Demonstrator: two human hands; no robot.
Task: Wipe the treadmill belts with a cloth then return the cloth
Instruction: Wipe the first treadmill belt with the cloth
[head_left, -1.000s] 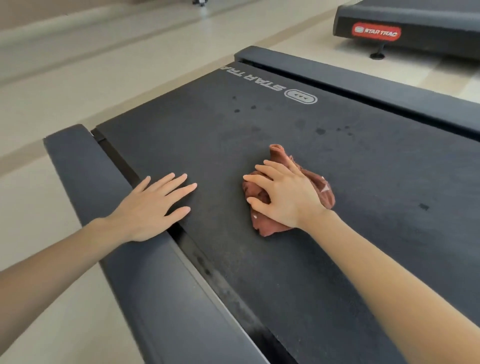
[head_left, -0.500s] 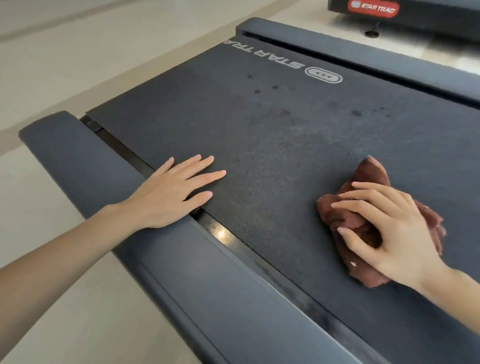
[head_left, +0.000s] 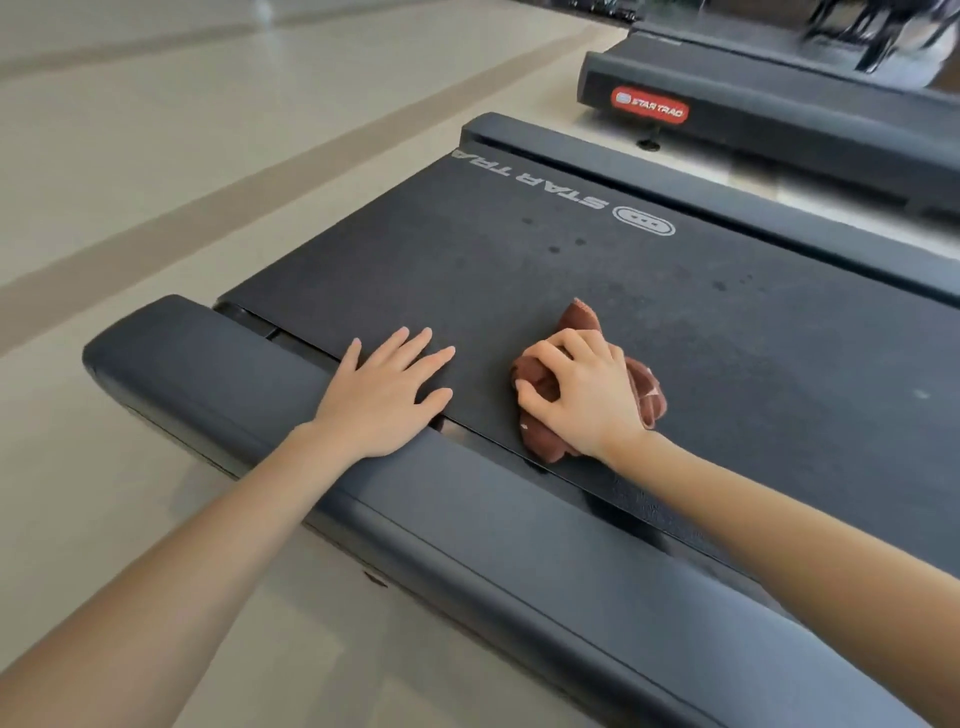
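We see a pale, glossy floor on the left, crossed by a broad tan stripe that runs diagonally from lower left to upper right. At the upper right stands the dark end of a second machine. It carries a red badge with white "STAR TRAC" lettering, and a small black foot sits on the floor just under the badge. Above that machine we make out some dark, blurred shapes (too smeared for us to say what they are). Closer in, a rounded dark near side rail lies along the floor, and a far side rail runs parallel to it.
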